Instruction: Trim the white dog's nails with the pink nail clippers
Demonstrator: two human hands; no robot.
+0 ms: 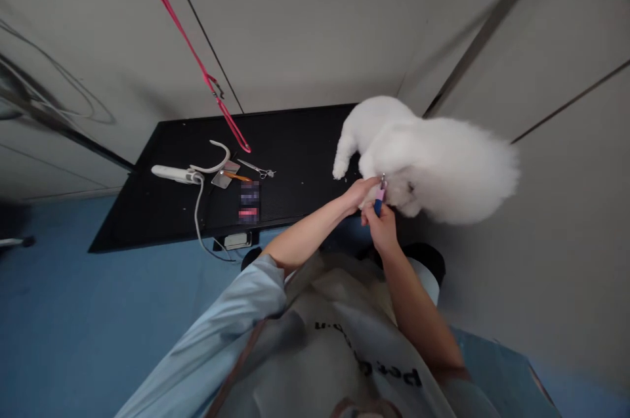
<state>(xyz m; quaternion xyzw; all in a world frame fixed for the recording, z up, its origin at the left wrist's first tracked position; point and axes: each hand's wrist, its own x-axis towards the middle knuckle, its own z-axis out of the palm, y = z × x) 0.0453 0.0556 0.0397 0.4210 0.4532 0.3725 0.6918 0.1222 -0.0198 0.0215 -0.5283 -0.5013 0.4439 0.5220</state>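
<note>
Head view: white dog at your right, nail clipper in your right hand

Your right hand is closed around the blue and pink handle of the nail clipper, whose metal tip points away from you, just beside the fingers of your left hand. That left hand is curled over white fur low at the front of the white dog; the fingers hide which part of the leg or paw they grip. Whether the metal tip meets a claw is too small to make out. The dog stands at the right end of the black grooming table, its fluffy head turned down towards your hands.

Well apart, on the left part of the table, lie a white corded trimmer, a curved white band, a slicker brush with an orange handle, and a pair of scissors. Nearer to you, by the table's near edge, rests a dark rectangular item with a pixelated face. The trimmer's cord drops over that edge. Above the left part of the table, a pink lead hangs in front of the grey wall. A lettered grey apron covers your front, and a light blue sleeve covers your left upper arm
</note>
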